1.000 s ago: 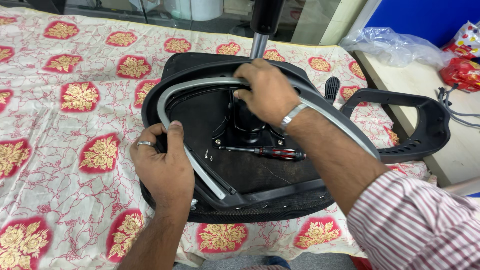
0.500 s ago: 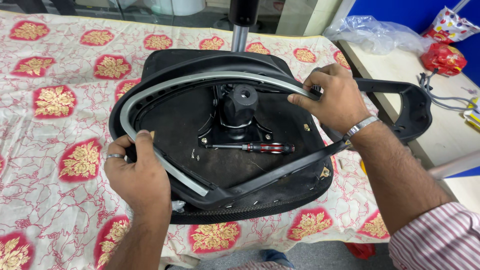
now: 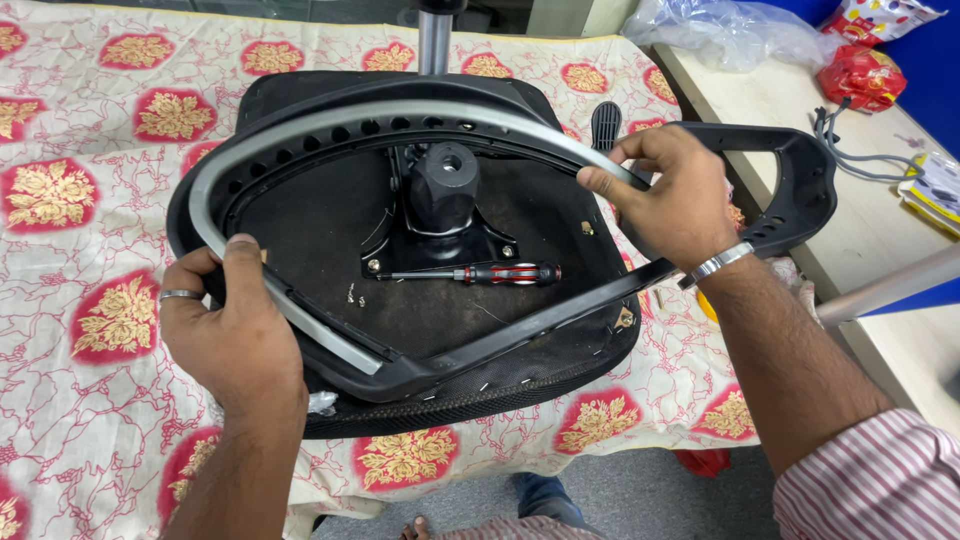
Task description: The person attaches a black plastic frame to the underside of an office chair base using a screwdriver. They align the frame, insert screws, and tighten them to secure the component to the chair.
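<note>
An upturned black office chair seat (image 3: 320,225) lies on a floral cloth. Over it rests a curved grey and black armrest frame (image 3: 400,120). My left hand (image 3: 235,335) grips the frame's grey bar at the lower left. My right hand (image 3: 670,195) holds the frame's right side, where grey meets black. A red and black screwdriver (image 3: 480,273) lies on the seat's underside, below the black centre mount (image 3: 443,190). Small screws lie near it.
The floral cloth (image 3: 90,210) covers the table. A second black armrest (image 3: 790,190) sticks out at the right. A wooden desk (image 3: 870,220) at the right carries grey cables, a clear plastic bag (image 3: 730,30) and red packets. A metal post (image 3: 435,40) rises behind the seat.
My right hand moved from the centre mount to the right side of the frame. The view has shifted closer, and my left hand keeps its grip on the grey bar.
</note>
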